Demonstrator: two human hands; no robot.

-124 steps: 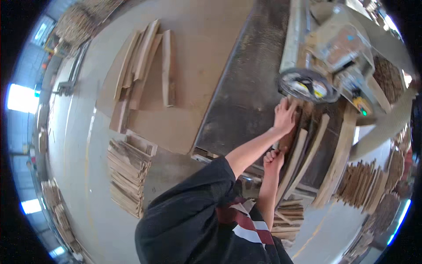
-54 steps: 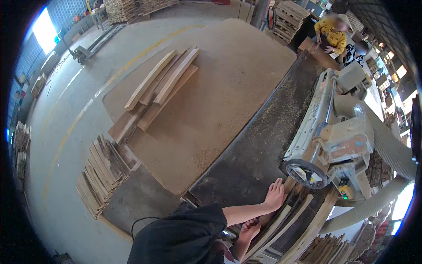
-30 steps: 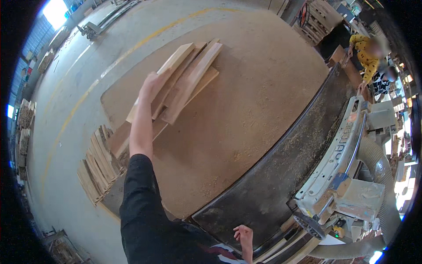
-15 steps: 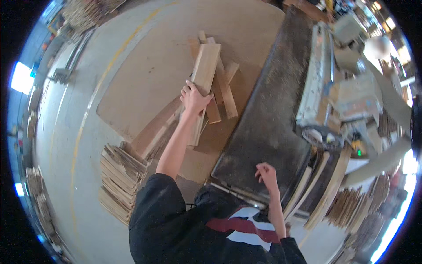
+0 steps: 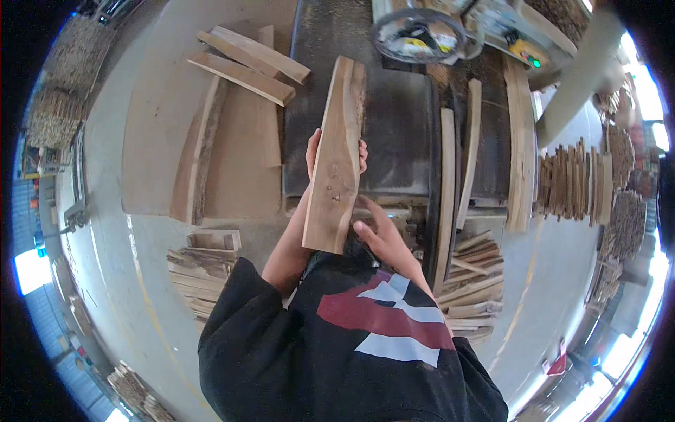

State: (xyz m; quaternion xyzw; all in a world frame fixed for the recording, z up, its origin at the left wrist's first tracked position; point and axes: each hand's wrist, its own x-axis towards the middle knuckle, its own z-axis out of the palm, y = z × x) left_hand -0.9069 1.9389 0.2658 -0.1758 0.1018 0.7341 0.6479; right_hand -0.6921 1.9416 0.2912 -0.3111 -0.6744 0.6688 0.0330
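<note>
Rough-edged plank [image 5: 335, 158] runs lengthwise away over the dark bench [image 5: 394, 141]; left hand [image 5: 314, 151] fingers wrap it mid-length, right hand [image 5: 376, 228] fingers spread at its near end.

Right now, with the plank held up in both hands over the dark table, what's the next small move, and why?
Probably lower the plank flat onto the dark table. The left hand grips it at mid-length from beneath, the right hand only touches its near end, and its far end already points toward the round saw guard, with bare table below.
</note>
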